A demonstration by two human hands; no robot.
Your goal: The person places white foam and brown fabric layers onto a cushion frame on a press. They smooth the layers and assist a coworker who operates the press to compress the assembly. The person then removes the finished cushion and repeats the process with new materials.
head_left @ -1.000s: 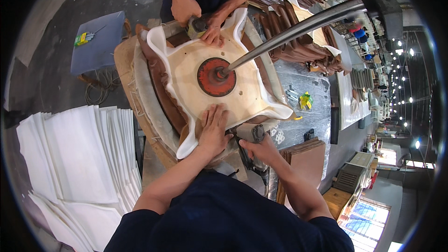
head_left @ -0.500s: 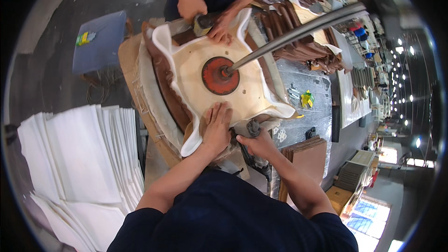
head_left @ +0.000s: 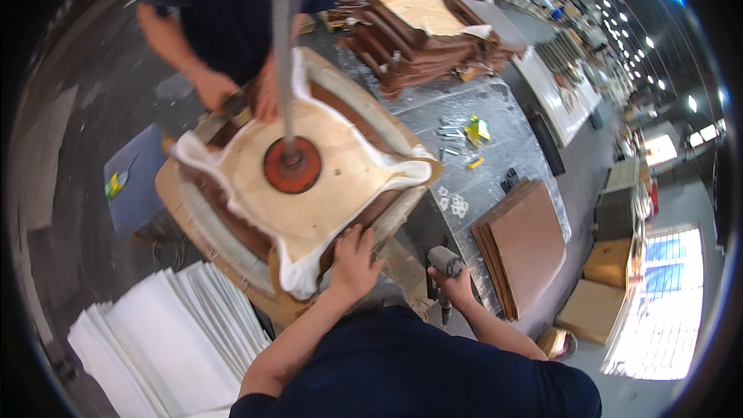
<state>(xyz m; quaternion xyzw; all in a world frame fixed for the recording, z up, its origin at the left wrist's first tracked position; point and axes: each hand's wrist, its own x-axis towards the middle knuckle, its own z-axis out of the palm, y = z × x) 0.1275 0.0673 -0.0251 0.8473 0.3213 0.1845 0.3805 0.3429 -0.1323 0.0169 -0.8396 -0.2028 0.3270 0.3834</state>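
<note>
A pale plywood seat board [head_left: 340, 200] lies on a padded wooden stand, edged with white padding [head_left: 297, 275] and brown leather-like cover [head_left: 382, 207]. A red round plate [head_left: 292, 170] at the foot of a metal rod [head_left: 282, 54] rests on the board. With fingers stretched, my left hand [head_left: 354, 269] lies on the cover at the near edge. Off to the right, my right hand [head_left: 458, 286] grips a grey staple gun [head_left: 444, 260], held apart from the board. Across from me, a co-worker's hands [head_left: 267, 89] are at the far edge with a blurred tool.
White sheets [head_left: 155, 340] stand stacked at lower left, beside a blue surface [head_left: 139, 174]. On the right, a plastic-covered table [head_left: 464, 128] bears brown panels [head_left: 530, 240], a stack of covered pieces [head_left: 429, 50] and a yellow-green packet [head_left: 477, 130].
My right hand has drawn the staple gun away from the board's edge to the right. My left hand has shifted from the plywood to the brown cover. The view has turned.
</note>
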